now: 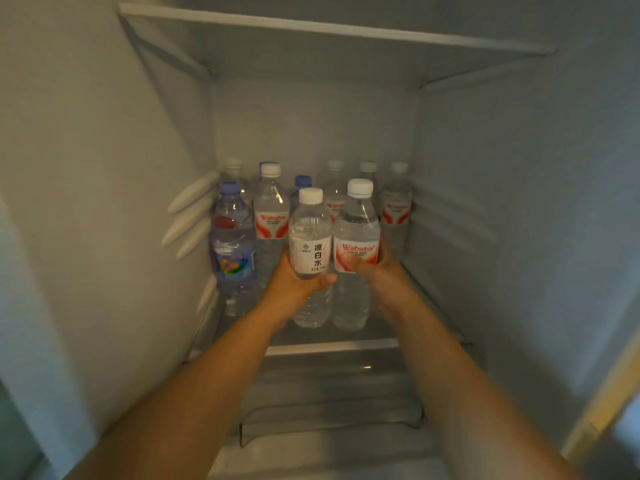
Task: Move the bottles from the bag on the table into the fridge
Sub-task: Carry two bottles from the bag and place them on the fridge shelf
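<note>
1. Fridge shelf (332, 348) already crowded; back rows (272, 216) close behind. Pushing in too far would likely topple them.
2. Left hand (294, 282) grip: fingers wrapped round white-label bottle (310, 251), at the shelf front.
3. Right hand (375, 268) grip: curled round red-label bottle (356, 247), touching its neighbour; uneven release could knock either over.

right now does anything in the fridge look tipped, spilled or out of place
Nothing stands out. The bottles on the glass shelf stand upright and capped. The left hand and right hand each hold one bottle upright at the front. No spill shows.
</note>
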